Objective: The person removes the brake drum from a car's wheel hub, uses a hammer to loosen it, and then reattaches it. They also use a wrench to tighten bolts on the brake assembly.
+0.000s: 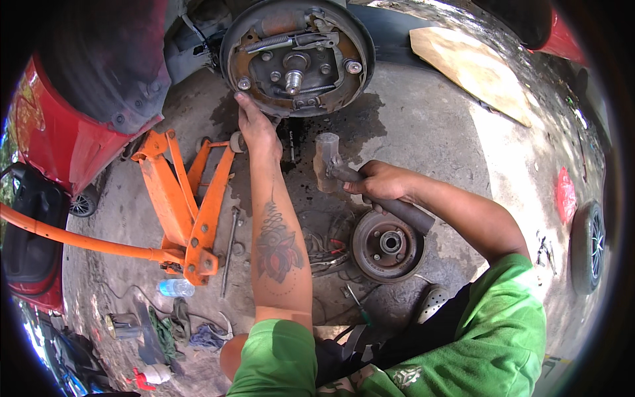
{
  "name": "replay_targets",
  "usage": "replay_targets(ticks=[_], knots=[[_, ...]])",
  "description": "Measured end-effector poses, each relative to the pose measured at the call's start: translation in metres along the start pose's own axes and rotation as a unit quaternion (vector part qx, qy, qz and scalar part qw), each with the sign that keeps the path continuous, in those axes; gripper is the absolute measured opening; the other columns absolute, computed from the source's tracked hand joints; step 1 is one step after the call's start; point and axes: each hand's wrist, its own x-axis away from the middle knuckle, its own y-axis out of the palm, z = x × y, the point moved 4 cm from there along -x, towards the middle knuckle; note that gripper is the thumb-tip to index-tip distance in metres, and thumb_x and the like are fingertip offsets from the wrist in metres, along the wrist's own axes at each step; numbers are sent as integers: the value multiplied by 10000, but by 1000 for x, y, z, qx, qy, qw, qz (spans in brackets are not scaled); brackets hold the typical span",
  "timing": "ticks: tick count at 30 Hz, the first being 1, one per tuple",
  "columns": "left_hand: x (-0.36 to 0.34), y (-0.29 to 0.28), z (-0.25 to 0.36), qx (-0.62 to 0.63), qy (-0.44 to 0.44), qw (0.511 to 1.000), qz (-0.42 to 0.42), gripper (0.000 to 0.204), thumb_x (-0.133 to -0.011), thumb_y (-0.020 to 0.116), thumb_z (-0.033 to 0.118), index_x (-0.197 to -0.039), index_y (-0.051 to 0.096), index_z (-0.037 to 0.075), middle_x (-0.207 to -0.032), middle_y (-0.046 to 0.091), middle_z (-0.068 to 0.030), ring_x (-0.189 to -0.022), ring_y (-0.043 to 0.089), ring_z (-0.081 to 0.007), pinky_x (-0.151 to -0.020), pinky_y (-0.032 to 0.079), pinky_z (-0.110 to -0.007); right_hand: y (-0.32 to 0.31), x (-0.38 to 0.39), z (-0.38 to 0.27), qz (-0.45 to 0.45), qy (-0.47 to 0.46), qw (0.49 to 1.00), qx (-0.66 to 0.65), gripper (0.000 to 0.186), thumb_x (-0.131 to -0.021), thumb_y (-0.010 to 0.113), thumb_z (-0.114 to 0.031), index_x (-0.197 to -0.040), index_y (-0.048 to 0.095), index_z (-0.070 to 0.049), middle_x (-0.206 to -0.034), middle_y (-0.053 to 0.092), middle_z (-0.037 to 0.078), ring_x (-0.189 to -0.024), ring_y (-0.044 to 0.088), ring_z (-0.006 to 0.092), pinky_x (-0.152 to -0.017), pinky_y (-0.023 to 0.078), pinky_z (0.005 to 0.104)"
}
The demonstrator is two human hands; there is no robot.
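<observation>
My left hand (pixel 259 129) grips the lower left edge of a rusty brake backing plate (pixel 251 79), which carries shoes, springs and a central spindle (pixel 294 79) on the raised wheel well. My right hand (pixel 382 184) is wrapped round the thick handle of a sledgehammer (pixel 329 162), whose metal head hangs below the brake assembly, apart from it. Beneath that hand a brake drum (pixel 370 255) lies on the concrete, hub hole facing up, partly covered by the hammer handle.
An orange floor jack (pixel 165 198) stands left, beside red car bodywork (pixel 79 145). On the ground are a long wrench (pixel 231 248), screwdriver (pixel 357 301), bottle (pixel 175 288), rags (pixel 208 336) and cables. Cardboard (pixel 469 69), a red bag (pixel 565 195) and a wheel (pixel 587 248) lie right.
</observation>
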Motion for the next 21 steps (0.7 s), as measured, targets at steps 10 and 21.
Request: replay_targets(ticks=[10, 21], knots=[[3, 2, 4, -18, -7, 1000, 10, 782, -1026, 360, 577, -1532, 228, -5, -1576, 304, -157, -1445, 313, -289, -1171, 275, -431, -1, -1, -6, 4, -30, 999, -22, 470, -964, 618, -313, -1149, 555, 115, -705, 618, 117, -509, 593, 176, -417, 446, 344], [2, 1, 0, -37, -12, 999, 10, 810, -994, 334, 648, -1541, 184, 69, -1569, 268, -148, -1441, 287, -330, -1139, 296, -561, -16, 0, -1, 27, -36, 999, -16, 491, -930, 680, -403, -1052, 594, 65, -727, 571, 70, -542, 573, 147, -435, 468, 303]])
